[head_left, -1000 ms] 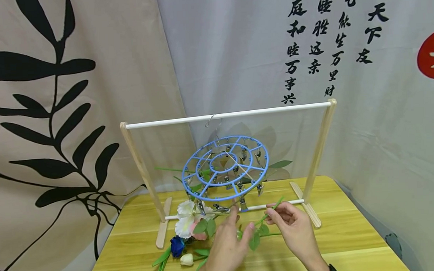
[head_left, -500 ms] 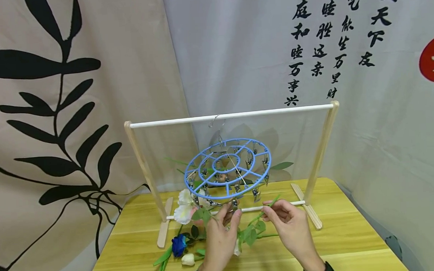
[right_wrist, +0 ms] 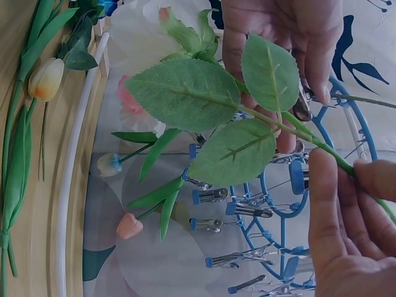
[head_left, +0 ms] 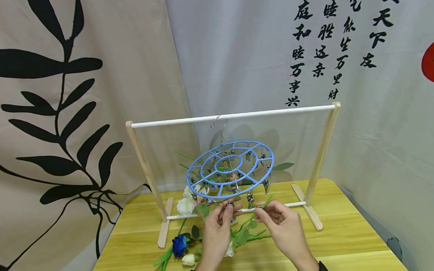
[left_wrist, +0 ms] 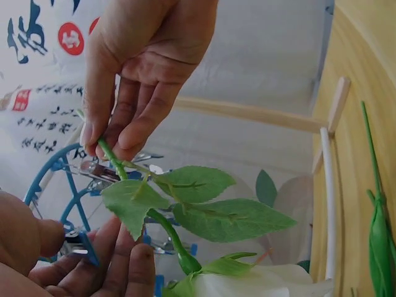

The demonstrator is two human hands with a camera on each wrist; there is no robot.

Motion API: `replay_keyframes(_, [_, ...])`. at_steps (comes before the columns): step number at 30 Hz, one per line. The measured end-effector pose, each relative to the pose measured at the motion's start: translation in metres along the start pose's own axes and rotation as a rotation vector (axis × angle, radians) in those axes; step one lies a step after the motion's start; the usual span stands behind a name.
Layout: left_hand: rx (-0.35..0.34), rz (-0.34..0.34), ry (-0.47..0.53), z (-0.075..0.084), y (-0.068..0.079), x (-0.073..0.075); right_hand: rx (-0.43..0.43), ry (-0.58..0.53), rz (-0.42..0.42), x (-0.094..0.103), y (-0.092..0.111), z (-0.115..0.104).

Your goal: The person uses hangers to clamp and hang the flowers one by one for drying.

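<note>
My right hand (head_left: 286, 229) pinches the green stem (right_wrist: 337, 154) of an artificial white flower, near the stem's end. Leaves (left_wrist: 235, 213) branch from the stem, and the white bloom (left_wrist: 241, 284) hangs low, partly cut off in the left wrist view. A blue round clip hanger (head_left: 224, 197) is suspended by its hook from a rack. At its front edge my left hand (head_left: 217, 232) grips one metal clip (right_wrist: 302, 105) between thumb and fingers. The stem end is close to that clip; whether they touch I cannot tell.
The wooden rack's white top bar (head_left: 274, 113) spans above the hanger, with a lower bar (head_left: 296, 204) near the table. A blue rose (head_left: 179, 246) and white tulip (head_left: 188, 260) lie left on the table. Other flowers, including a pink tulip (right_wrist: 130, 226), hang from the hanger.
My left hand has gone from reaching with extended fingers to pinching a clip. The hanger has turned and swung slightly. My right hand has shifted left with the flower stem.
</note>
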State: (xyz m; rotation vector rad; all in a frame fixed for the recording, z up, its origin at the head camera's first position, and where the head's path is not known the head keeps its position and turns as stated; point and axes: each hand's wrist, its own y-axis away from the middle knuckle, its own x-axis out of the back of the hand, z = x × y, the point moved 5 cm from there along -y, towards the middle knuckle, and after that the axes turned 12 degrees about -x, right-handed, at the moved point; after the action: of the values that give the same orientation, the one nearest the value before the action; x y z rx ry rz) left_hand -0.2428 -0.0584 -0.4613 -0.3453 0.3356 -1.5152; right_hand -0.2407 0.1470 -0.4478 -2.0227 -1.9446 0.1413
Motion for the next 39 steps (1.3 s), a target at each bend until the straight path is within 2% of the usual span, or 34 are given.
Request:
replay_keyframes(7, [0.037, -0.075, 0.036, 0.006, -0.001, 0.011, 0.012, -0.008, -0.011, -0.006, 0.003, -0.003])
replay_keyframes(10, [0.052, -0.088, 0.039, 0.007, -0.002, 0.017, 0.018, -0.015, -0.014, -0.009, 0.004, -0.005])
replay_keyframes(16, [0.094, -0.058, 0.077, 0.007, -0.003, 0.025, 0.024, -0.031, -0.021, -0.015, 0.006, -0.007])
replay_keyframes(22, [0.094, -0.055, 0.092, 0.007, -0.004, 0.031, 0.015, -0.050, -0.032, -0.023, 0.007, -0.008])
replay_keyframes(28, [0.139, -0.035, 0.112, 0.006, -0.005, 0.034, 0.021, -0.054, -0.033, -0.027, 0.006, -0.009])
replay_keyframes(31, [0.144, -0.022, 0.104, 0.006, -0.006, 0.035, 0.021, -0.055, -0.031, -0.028, 0.007, -0.009])
replay_keyframes(39, [0.121, 0.005, 0.005, 0.008, -0.004, 0.042, 0.008, -0.057, -0.043, -0.033, 0.007, -0.009])
